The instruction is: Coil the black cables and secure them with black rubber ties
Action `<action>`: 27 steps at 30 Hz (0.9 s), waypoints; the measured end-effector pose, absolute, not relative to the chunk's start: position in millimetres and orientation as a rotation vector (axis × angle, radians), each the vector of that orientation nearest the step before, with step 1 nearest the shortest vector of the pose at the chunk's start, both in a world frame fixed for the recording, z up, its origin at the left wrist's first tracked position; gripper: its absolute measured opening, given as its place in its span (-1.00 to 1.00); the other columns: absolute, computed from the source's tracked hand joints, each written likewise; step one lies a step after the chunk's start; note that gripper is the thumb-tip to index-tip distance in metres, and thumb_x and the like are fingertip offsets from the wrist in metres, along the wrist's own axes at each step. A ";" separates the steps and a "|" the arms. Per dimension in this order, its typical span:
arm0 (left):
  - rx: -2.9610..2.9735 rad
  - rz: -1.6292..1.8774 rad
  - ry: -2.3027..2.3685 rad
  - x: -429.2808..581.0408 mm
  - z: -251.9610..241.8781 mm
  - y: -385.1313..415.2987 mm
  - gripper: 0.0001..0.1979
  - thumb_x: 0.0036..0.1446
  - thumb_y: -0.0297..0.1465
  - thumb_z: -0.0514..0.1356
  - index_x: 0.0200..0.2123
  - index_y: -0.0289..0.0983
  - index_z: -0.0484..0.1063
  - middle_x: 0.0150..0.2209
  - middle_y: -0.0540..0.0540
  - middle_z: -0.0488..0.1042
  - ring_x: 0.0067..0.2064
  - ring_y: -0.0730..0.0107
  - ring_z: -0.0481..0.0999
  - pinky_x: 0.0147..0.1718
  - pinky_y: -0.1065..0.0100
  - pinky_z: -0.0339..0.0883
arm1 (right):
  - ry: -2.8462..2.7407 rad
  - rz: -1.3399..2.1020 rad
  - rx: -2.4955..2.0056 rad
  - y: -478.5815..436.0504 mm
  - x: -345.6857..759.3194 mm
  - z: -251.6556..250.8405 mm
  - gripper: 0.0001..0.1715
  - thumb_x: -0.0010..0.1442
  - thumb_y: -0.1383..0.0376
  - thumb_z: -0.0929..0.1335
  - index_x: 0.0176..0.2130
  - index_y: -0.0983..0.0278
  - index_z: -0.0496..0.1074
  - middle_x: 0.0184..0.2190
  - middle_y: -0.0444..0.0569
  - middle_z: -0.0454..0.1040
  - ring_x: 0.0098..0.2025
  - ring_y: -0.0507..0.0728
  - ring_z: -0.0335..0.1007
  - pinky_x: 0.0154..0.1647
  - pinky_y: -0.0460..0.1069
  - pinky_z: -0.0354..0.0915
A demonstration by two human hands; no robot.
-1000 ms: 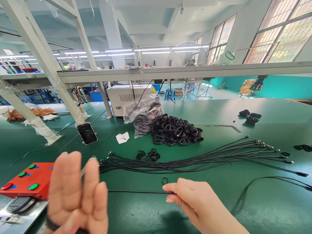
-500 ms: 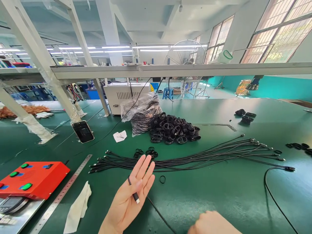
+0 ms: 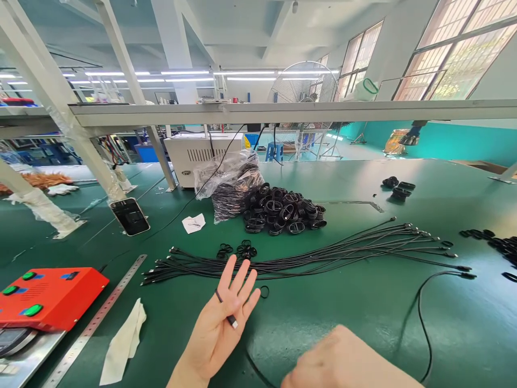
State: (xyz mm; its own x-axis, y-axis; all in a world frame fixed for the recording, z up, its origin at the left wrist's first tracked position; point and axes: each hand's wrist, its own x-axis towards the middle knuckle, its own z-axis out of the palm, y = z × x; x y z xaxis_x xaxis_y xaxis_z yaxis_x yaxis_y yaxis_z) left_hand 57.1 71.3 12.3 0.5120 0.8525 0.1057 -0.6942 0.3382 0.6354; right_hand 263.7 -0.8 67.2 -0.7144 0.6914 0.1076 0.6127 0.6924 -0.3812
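My left hand (image 3: 216,337) is palm up with its fingers spread. Its thumb pins a black cable end with a plug (image 3: 232,321) against the palm. A length of black cable (image 3: 257,369) runs down from behind this hand toward my right hand (image 3: 335,358), which is closed and smeared by motion. What that hand holds, if anything, is hidden. Beyond my left fingertips lies a bundle of black cables (image 3: 315,258) with metal-tipped ends. A single black ring (image 3: 264,291) lies beside the left little finger, and small groups of rings (image 3: 246,249) sit behind the bundle.
A heap of black looped pieces (image 3: 283,210) stands before a plastic bag (image 3: 234,188). On the left are a red box with green buttons (image 3: 56,296), a steel ruler (image 3: 97,318), a cloth strip (image 3: 123,342) and a phone (image 3: 130,216). A curved cable (image 3: 422,318) lies right.
My right hand has moved up and left, closer to my left hand. The left fingers have spread wider, with the cable end still under the thumb. The whole view has shifted slightly.
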 end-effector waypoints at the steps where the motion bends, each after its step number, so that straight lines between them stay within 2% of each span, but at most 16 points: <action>1: 0.694 0.962 0.237 55.1 8.8 70.3 -0.35 0.27 -0.57 -0.07 0.33 0.05 -0.09 0.41 0.04 -0.07 0.39 0.23 -0.11 0.32 0.07 -0.23 | -2.575 0.508 -1.059 2.5 264.4 74.0 -0.71 0.33 0.27 0.23 -0.41 0.18 0.42 -0.52 -0.17 0.53 -0.51 0.00 0.40 -0.55 -0.10 0.03; 4: 0.734 0.766 0.154 50.8 -2.7 66.2 -0.39 0.24 -0.54 0.02 0.32 -0.06 0.01 0.40 -0.05 -0.04 0.39 0.16 -0.12 0.32 0.06 -0.24 | -2.369 0.616 -1.134 19.4 264.0 90.7 -0.70 0.35 0.30 0.20 -0.26 0.14 0.49 -0.40 -0.16 0.57 -0.38 0.01 0.46 -0.40 -0.14 0.15; 9: 0.805 0.534 0.078 52.7 -4.2 61.4 -0.43 0.17 -0.49 0.19 0.25 -0.19 0.21 0.32 -0.15 0.16 0.36 0.07 0.00 0.28 0.06 -0.07 | -2.204 0.782 -1.274 57.5 252.5 85.9 -0.73 0.32 0.32 0.24 -0.24 0.15 0.53 -0.34 -0.17 0.53 -0.31 0.01 0.43 -0.34 -0.15 0.21; 13: 0.865 0.436 0.244 58.6 8.5 57.6 -0.56 0.19 -0.52 0.18 0.15 -0.24 0.36 0.22 -0.30 0.34 0.26 -0.01 0.26 0.18 0.03 0.15 | -2.143 0.924 -1.242 74.3 245.5 69.3 -0.72 0.32 0.26 0.25 -0.21 0.16 0.56 -0.26 -0.12 0.48 -0.24 0.03 0.41 -0.26 -0.12 0.27; 16: 0.870 0.433 0.357 61.8 11.1 55.3 -0.67 0.21 -0.53 0.15 0.04 -0.24 0.45 0.14 -0.31 0.43 0.10 0.06 0.48 0.00 0.17 0.37 | -2.167 1.048 -1.170 75.4 245.8 68.3 -0.70 0.33 0.26 0.24 -0.11 0.18 0.54 -0.23 -0.08 0.50 -0.18 0.06 0.41 -0.19 -0.09 0.29; 19: 0.892 0.393 0.410 62.7 6.7 55.4 -0.71 0.21 -0.49 0.16 0.00 -0.28 0.48 0.05 -0.31 0.50 -0.09 0.17 0.61 -0.23 0.39 0.46 | -2.271 0.984 -1.109 71.1 245.2 75.2 -0.67 0.31 0.24 0.25 0.01 0.14 0.48 -0.25 -0.08 0.54 -0.09 0.09 0.38 -0.13 -0.07 0.26; 20: 0.902 0.372 0.413 62.4 5.0 55.8 -0.72 0.22 -0.46 0.15 0.00 -0.31 0.49 -0.02 -0.32 0.55 -0.17 0.24 0.64 -0.30 0.45 0.46 | -2.319 0.953 -1.127 70.0 244.0 77.3 -0.67 0.29 0.18 0.28 0.00 0.14 0.49 -0.30 -0.08 0.55 -0.10 0.11 0.38 -0.16 -0.06 0.26; 22: 0.924 0.328 0.394 61.5 2.5 56.4 -0.70 0.23 -0.41 0.16 0.01 -0.33 0.48 -0.14 -0.32 0.61 -0.29 0.32 0.66 -0.41 0.52 0.43 | -2.428 0.947 -1.204 70.0 240.1 79.0 -0.63 0.20 0.03 0.34 -0.14 0.19 0.55 -0.49 -0.11 0.52 -0.25 0.12 0.41 -0.29 -0.08 0.24; 25: 0.927 0.280 0.340 60.2 1.7 56.1 -0.65 0.19 -0.29 0.21 0.02 -0.29 0.48 -0.09 -0.34 0.59 -0.44 0.38 0.64 -0.58 0.56 0.38 | -2.518 1.051 -1.249 74.5 234.1 74.9 -0.58 0.10 -0.06 0.39 -0.42 0.23 0.53 -0.68 -0.21 0.37 -0.53 0.02 0.25 -0.50 -0.11 0.10; 27: 0.928 0.239 0.320 59.4 1.8 54.8 -0.58 0.12 -0.17 0.25 -0.03 -0.30 0.52 -0.09 -0.37 0.59 -0.60 0.49 0.56 -0.72 0.60 0.24 | -2.485 1.110 -1.215 77.2 231.7 69.9 -0.55 0.07 -0.05 0.41 -0.54 0.25 0.46 -0.72 -0.26 0.27 -0.58 -0.04 0.12 -0.56 -0.11 0.00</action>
